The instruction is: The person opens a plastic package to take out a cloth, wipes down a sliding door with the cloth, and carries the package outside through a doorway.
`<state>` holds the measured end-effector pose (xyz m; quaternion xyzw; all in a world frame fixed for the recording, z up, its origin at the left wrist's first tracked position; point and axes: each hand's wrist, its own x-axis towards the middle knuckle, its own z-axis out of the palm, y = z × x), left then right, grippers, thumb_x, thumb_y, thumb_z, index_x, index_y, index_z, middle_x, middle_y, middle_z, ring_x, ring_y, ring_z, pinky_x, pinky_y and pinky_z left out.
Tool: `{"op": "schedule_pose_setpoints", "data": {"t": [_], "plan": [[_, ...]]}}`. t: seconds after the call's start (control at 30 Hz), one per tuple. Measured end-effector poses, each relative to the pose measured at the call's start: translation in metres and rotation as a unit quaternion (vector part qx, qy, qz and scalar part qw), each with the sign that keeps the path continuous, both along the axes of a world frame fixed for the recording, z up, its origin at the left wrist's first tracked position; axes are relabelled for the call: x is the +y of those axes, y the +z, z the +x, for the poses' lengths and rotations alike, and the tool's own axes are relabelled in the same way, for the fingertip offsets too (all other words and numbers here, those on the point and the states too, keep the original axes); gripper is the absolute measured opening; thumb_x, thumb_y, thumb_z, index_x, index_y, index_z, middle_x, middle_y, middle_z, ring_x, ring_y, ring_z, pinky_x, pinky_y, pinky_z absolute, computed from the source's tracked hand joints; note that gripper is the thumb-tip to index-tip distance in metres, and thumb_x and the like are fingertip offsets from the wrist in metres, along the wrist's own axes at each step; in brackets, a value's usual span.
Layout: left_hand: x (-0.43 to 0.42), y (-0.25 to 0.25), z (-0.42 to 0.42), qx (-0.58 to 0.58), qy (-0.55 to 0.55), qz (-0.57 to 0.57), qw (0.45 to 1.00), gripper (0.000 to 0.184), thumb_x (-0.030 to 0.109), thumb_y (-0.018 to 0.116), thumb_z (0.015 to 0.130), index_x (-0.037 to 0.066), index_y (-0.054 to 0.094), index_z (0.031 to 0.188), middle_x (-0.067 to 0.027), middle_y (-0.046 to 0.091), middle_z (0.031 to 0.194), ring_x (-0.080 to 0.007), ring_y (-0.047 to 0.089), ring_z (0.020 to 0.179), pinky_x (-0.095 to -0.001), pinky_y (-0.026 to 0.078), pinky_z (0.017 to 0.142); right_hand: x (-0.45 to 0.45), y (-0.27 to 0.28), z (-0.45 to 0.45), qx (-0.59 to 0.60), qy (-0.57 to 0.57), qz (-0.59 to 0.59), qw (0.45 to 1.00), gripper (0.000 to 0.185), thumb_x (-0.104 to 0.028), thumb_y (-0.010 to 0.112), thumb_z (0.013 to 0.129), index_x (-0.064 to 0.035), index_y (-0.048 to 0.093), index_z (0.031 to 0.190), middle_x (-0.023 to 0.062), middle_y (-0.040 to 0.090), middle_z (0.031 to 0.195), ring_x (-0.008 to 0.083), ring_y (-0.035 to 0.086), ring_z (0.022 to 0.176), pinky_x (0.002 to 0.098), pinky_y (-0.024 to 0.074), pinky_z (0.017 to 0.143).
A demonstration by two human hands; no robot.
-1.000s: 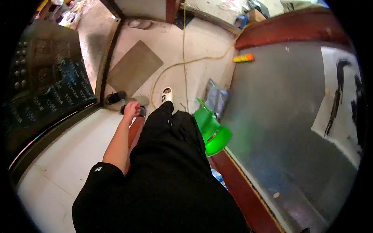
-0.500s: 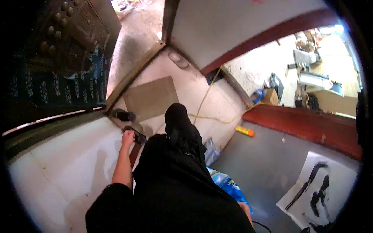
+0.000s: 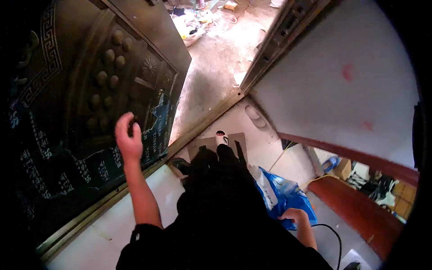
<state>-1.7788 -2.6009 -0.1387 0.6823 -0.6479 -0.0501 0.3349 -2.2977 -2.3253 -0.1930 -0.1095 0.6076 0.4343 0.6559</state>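
Note:
In the head view my left hand [image 3: 128,137] is raised in front of the dark embossed door [image 3: 85,103], thumb and fingers apart and nothing between them. Whether it touches the door I cannot tell. On the other side, my right hand [image 3: 295,216] is closed on a blue and white plastic bag [image 3: 288,193], which hangs beside my leg. Its contents are hidden. A white slipper [image 3: 222,137] shows on my foot, standing on a brown mat [image 3: 240,143].
A doorway sill [image 3: 211,112] crosses ahead, with concrete ground [image 3: 211,85] and scattered litter [image 3: 202,22] beyond. Pale slippers [image 3: 255,116] lie by the grey wall panel [image 3: 351,85]. At right are a red-brown ledge [image 3: 355,211], a yellow cord [image 3: 310,181] and a black cable [image 3: 337,238].
The view has swung toward the open door. My left hand has risen and its fingers have spread. The bag and my right hand, mostly hidden before, now show clearly.

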Motion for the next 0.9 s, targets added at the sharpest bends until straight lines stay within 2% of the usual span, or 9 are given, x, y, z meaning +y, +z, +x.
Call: {"op": "schedule_pose_setpoints", "data": {"t": [0.07, 0.23, 0.37, 0.5, 0.67, 0.7, 0.73, 0.8, 0.9], "plan": [[-0.055, 0.032, -0.008, -0.046, -0.052, -0.106, 0.992, 0.034, 0.005, 0.056, 0.076, 0.006, 0.055, 0.109, -0.0097, 0.054, 0.116, -0.0285, 0.048, 0.11, -0.0356, 0.035, 0.095, -0.035, -0.008, -0.003, -0.002, -0.007, -0.025, 1.0, 0.085, -0.046, 0.07, 0.068, 0.0008, 0.035, 0.129, 0.0211, 0.036, 0.133, 0.0349, 0.042, 0.116, 0.0416, 0.038, 0.093], [-0.158, 0.062, 0.012, -0.132, -0.116, -0.105, 0.979, 0.045, 0.008, 0.057, 0.075, 0.013, 0.05, 0.12, -0.0084, 0.041, 0.132, -0.0302, 0.032, 0.125, -0.0396, 0.027, 0.103, -0.142, -0.013, 0.029, -0.031, 0.014, -0.059, 0.998, 0.083, -0.043, 0.071, 0.068, 0.0015, 0.036, 0.129, 0.0212, 0.038, 0.131, 0.0364, 0.044, 0.114, 0.0424, 0.0371, 0.094], [-0.229, 0.043, 0.047, -0.156, -0.101, -0.067, 0.98, 0.055, 0.009, 0.059, 0.073, 0.02, 0.045, 0.126, -0.0088, 0.032, 0.138, -0.0337, 0.028, 0.127, -0.0421, 0.027, 0.102, -0.199, -0.034, 0.044, -0.006, 0.07, -0.262, 0.962, 0.057, -0.047, 0.065, 0.069, -0.0002, 0.062, 0.102, 0.019, 0.059, 0.108, 0.0282, 0.058, 0.094, 0.034, 0.0426, 0.085], [-0.268, 0.017, 0.061, -0.288, -0.077, -0.032, 0.954, 0.064, 0.014, 0.063, 0.069, 0.025, 0.042, 0.128, -0.009, 0.026, 0.141, -0.0391, 0.026, 0.126, -0.0492, 0.027, 0.101, -0.287, -0.029, 0.063, -0.019, 0.084, -0.244, 0.966, 0.069, -0.041, 0.069, 0.069, 0.0035, 0.049, 0.117, 0.0183, 0.052, 0.118, 0.0292, 0.054, 0.103, 0.0347, 0.0401, 0.09], [-0.28, 0.013, 0.071, -0.31, -0.032, -0.031, 0.95, 0.057, 0.018, 0.062, 0.072, 0.025, 0.045, 0.126, -0.0091, 0.025, 0.142, -0.0386, 0.022, 0.129, -0.0518, 0.026, 0.1, -0.315, -0.085, 0.052, 0.026, 0.026, -0.281, 0.959, 0.065, -0.041, 0.068, 0.069, 0.0032, 0.053, 0.114, 0.0189, 0.054, 0.116, 0.0285, 0.055, 0.102, 0.0343, 0.0422, 0.086], [-0.287, 0.01, 0.077, -0.316, -0.019, -0.033, 0.948, 0.056, 0.019, 0.062, 0.072, 0.025, 0.046, 0.125, -0.0093, 0.025, 0.142, -0.0381, 0.022, 0.129, -0.0524, 0.025, 0.1, -0.352, -0.046, 0.082, 0.028, -0.048, -0.28, 0.958, 0.066, -0.038, 0.07, 0.069, 0.0024, 0.05, 0.118, 0.017, 0.053, 0.118, 0.028, 0.053, 0.104, 0.0344, 0.0421, 0.087], [-0.295, 0.003, 0.087, -0.322, -0.005, -0.049, 0.945, 0.051, 0.018, 0.062, 0.073, 0.023, 0.049, 0.122, -0.0102, 0.035, 0.137, -0.0373, 0.029, 0.126, -0.0512, 0.027, 0.098, -0.375, -0.044, 0.093, 0.08, -0.043, -0.182, 0.979, 0.069, -0.038, 0.07, 0.07, 0.0016, 0.047, 0.122, 0.0154, 0.05, 0.121, 0.0286, 0.05, 0.108, 0.0384, 0.0403, 0.089], [-0.307, 0.013, 0.097, -0.293, 0.012, -0.073, 0.953, 0.036, 0.015, 0.058, 0.075, 0.016, 0.057, 0.111, -0.0117, 0.045, 0.13, -0.0366, 0.038, 0.121, -0.0484, 0.027, 0.097, -0.397, -0.047, 0.117, 0.089, -0.169, -0.135, 0.972, 0.074, -0.039, 0.07, 0.071, 0.0005, 0.041, 0.126, 0.0154, 0.045, 0.128, 0.0296, 0.045, 0.114, 0.0442, 0.0369, 0.092], [-0.305, 0.002, 0.119, -0.247, 0.01, -0.111, 0.963, 0.019, 0.011, 0.054, 0.077, 0.011, 0.06, 0.095, -0.012, 0.053, 0.121, -0.0357, 0.044, 0.117, -0.0468, 0.026, 0.097, -0.447, -0.037, 0.167, 0.067, -0.158, -0.099, 0.98, 0.072, -0.038, 0.067, 0.074, -0.0028, 0.038, 0.129, 0.0148, 0.035, 0.136, 0.0321, 0.034, 0.123, 0.0478, 0.0289, 0.098]]}}
